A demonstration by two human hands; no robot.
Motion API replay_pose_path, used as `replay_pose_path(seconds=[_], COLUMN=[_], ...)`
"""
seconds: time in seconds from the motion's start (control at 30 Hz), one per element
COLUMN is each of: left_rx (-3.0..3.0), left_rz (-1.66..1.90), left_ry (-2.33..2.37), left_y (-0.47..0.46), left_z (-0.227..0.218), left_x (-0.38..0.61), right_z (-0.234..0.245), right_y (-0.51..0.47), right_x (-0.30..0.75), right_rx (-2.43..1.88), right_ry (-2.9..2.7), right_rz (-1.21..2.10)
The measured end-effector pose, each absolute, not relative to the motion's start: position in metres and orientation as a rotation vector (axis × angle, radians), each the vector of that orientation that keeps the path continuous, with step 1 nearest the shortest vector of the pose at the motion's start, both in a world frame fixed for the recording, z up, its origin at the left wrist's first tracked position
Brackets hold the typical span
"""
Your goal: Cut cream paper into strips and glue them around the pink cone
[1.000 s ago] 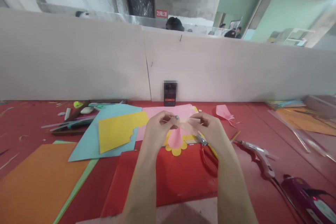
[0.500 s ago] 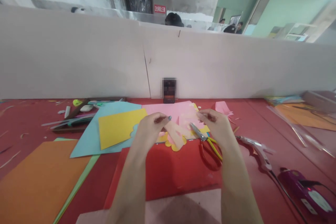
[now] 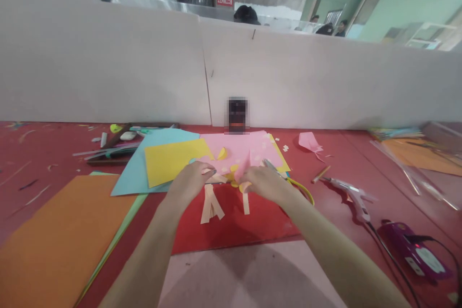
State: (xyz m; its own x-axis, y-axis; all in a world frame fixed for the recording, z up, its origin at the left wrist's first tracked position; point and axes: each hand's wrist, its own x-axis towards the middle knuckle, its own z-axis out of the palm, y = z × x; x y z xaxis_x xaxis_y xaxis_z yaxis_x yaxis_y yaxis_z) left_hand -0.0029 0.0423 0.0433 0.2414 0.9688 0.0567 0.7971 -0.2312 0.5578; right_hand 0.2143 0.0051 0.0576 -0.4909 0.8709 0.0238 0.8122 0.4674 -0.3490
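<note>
My left hand (image 3: pixel 191 180) is curled with its fingertips together at peach paper strips (image 3: pixel 217 178). More peach strips (image 3: pixel 211 206) fan out just below it on a red sheet (image 3: pixel 231 231). Close to the right, my right hand (image 3: pixel 265 182) has its fingertips closed at a narrow peach strip (image 3: pixel 246 204) that points toward me. Yellow scalloped paper (image 3: pixel 234 169) and a raised pink paper piece (image 3: pixel 244 166) lie between the hands, partly covered. Scissors (image 3: pixel 276 169) with a yellow handle rest behind my right wrist, touched by neither set of fingers.
Blue (image 3: pixel 126 178), yellow (image 3: pixel 173 159) and pink sheets (image 3: pixel 231 144) lie beyond my hands, orange sheets (image 3: pixel 65 231) at left. A glue gun (image 3: pixel 352 195) and purple power unit (image 3: pixel 415 252) with cords sit right. A white partition (image 3: pixel 108 67) closes the table's back; a blurred device (image 3: pixel 237 114) leans there.
Both hands have come down toward me, the right one also leftward. Peach strips now lie spread on the red sheet. The scissors stay behind, and the view has tilted slightly downward.
</note>
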Motion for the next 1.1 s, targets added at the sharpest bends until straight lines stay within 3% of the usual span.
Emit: replay_pose_path(seconds=[0.17, 0.33, 0.5, 1.1], left_rx=[2.186, 2.22, 2.326, 2.474], left_rz=[0.629, 0.73, 0.715, 0.556], left_ry=[1.567, 1.548, 1.563, 1.535], left_y=[0.018, -0.001, -0.009, -0.015], left_z=[0.037, 0.009, -0.018, -0.024], left_x=[0.021, 0.037, 0.045, 0.052], right_z=[0.051, 0.004, -0.041, -0.042], right_y=[-0.009, -0.031, -0.032, -0.037], right_x=[0.229, 0.243, 0.242, 0.232], right_rx=[-1.567, -1.605, -1.615, -1.629], right_ry=[-2.267, -1.888, -1.755, -1.982], right_rz=[0.108, 0.386, 0.297, 0.172])
